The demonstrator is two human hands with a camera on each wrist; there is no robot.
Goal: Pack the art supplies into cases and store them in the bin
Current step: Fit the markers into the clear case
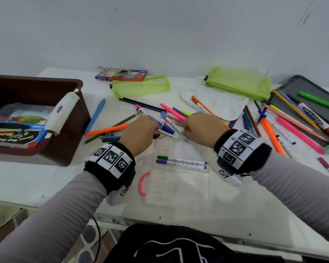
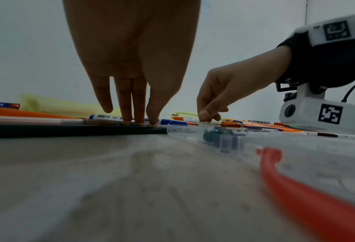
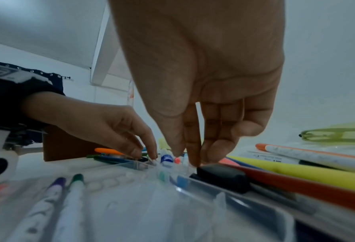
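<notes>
An open clear plastic case [image 1: 180, 184] with a pink handle [image 1: 143, 184] lies in front of me, with a green marker [image 1: 180, 160] and a purple marker [image 1: 180, 165] in it. Just past its far edge is a heap of markers and coloured pencils [image 1: 171, 114]. My left hand [image 1: 152, 130] reaches down into the heap and its fingertips [image 2: 139, 122] pinch a white marker with a blue cap [image 2: 108, 116]. My right hand [image 1: 185, 132] pinches another white marker [image 2: 212, 122] at the case's far edge. The brown bin [image 1: 72, 118] stands at the left.
The bin holds a pencil box and a clear case. At the back lie two green mesh pouches [image 1: 141, 88] [image 1: 239, 83], a Staedtler box [image 1: 121, 74] and a white paint palette [image 1: 217, 103]. A grey tray [image 1: 304, 88] with more pens sits at the right.
</notes>
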